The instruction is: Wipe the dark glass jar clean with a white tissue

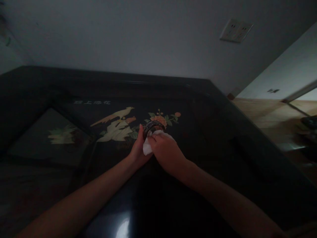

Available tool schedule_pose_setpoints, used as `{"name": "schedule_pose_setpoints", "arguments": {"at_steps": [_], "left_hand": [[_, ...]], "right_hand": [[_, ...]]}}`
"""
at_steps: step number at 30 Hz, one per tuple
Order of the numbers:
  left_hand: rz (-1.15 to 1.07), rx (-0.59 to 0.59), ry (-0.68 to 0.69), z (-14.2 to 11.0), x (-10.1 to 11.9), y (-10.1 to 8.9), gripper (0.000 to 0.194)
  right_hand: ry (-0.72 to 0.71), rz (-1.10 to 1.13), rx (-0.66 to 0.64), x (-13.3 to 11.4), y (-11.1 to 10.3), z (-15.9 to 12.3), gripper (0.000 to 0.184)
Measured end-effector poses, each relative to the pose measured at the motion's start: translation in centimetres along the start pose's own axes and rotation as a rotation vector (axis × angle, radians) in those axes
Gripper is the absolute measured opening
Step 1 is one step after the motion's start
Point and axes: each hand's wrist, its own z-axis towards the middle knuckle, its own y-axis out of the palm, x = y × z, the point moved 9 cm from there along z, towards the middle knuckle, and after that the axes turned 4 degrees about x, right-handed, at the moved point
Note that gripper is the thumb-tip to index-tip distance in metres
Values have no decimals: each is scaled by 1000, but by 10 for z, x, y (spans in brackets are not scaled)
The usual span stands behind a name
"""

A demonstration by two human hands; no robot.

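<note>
Above the dark, glossy table [198, 158], my two hands come together near the middle of the view. My left hand [139, 149] is closed round the left side of a dark, shiny, round-rimmed object [154, 124] that looks like a small glass dish; its exact kind is hard to make out in the dim light. My right hand [164, 147] pinches a white tissue [148, 147] and presses it against the near side of the dish. The lower part of the dish is hidden by the tissue and my fingers.
The tabletop carries a bird-and-flower picture [116, 130] with pale lettering [92, 102]. Behind stands a grey wall [123, 36] with a double socket [236, 30]. To the right of the table edge lies a light floor [257, 114] with dark items [309, 132] at the far right.
</note>
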Motion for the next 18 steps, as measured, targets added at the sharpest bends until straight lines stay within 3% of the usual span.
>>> {"name": "schedule_pose_setpoints", "arguments": {"at_steps": [5, 8, 11, 18], "left_hand": [[-33, -5, 66, 0, 5, 1, 58], [-50, -9, 92, 3, 6, -2, 54], [-38, -21, 79, 4, 5, -3, 55], [-1, -25, 10, 0, -1, 1, 57]], "right_hand": [[216, 618, 95, 25, -1, 3, 39], [273, 830, 150, 33, -2, 4, 41], [263, 722, 125, 31, -4, 3, 39], [65, 164, -96, 11, -2, 0, 30]]}}
